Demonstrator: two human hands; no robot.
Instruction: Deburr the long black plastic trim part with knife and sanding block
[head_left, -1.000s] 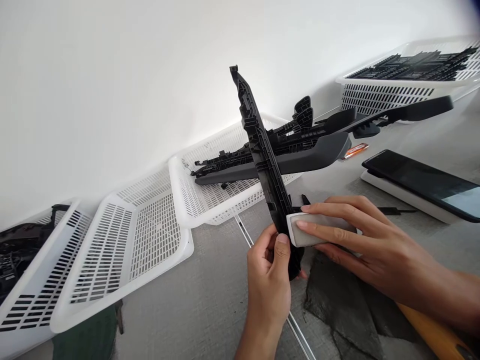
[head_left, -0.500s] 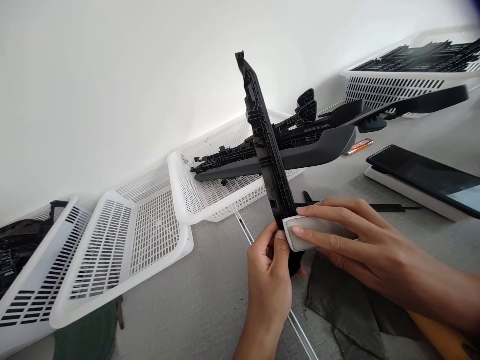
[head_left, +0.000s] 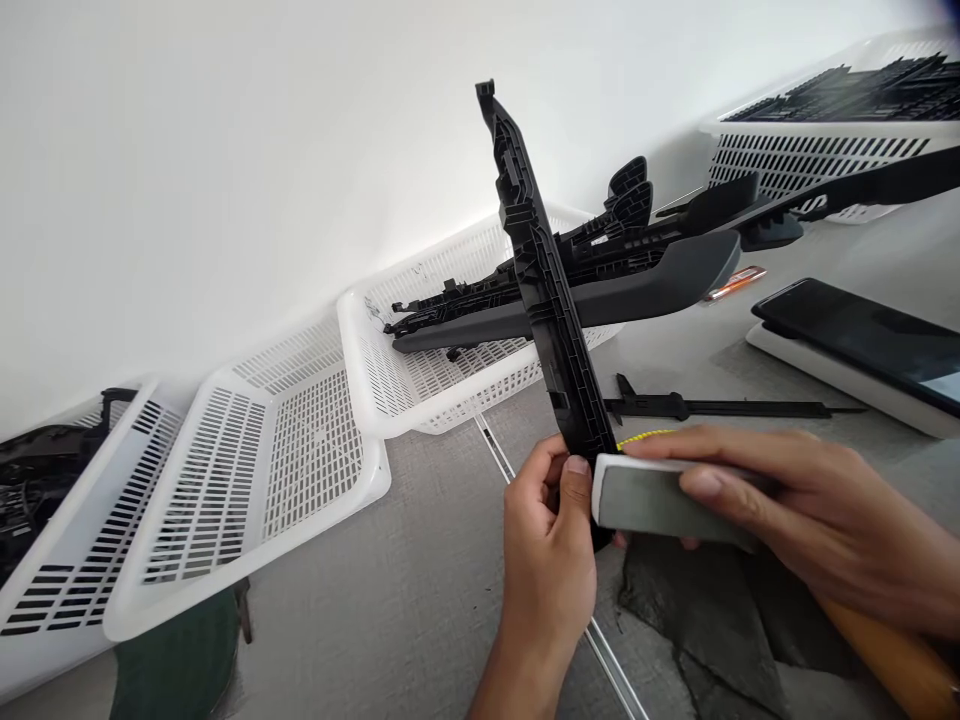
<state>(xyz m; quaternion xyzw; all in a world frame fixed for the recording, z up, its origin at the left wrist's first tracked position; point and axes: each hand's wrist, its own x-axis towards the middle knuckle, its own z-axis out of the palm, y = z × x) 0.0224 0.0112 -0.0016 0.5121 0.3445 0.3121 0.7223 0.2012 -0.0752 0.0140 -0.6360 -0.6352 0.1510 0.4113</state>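
Note:
A long black ribbed plastic part [head_left: 551, 300] stands tilted upright, its lower end held by my left hand [head_left: 553, 540], fingers and thumb closed round it. My right hand [head_left: 795, 500] grips a grey block with a white edge [head_left: 652, 497], thumb on the near face and fingers over the top. The block's left end is against or very close to the lower right side of the black part; which of the two I cannot tell. Behind, more long black parts [head_left: 652, 285] lie across a white basket [head_left: 360, 370].
Two more white baskets stand left, one holding dark parts [head_left: 37, 480]. Another basket [head_left: 810, 160] with black parts is at the back right. Also on the right: a black caliper [head_left: 720, 408], a phone [head_left: 862, 330] on a white box, an orange packet [head_left: 736, 283], dark cloth [head_left: 690, 610].
My right hand has shifted right and its grip on the block has changed, showing more of the block's grey face. The caliper is more exposed, and a yellow strip shows above the block.

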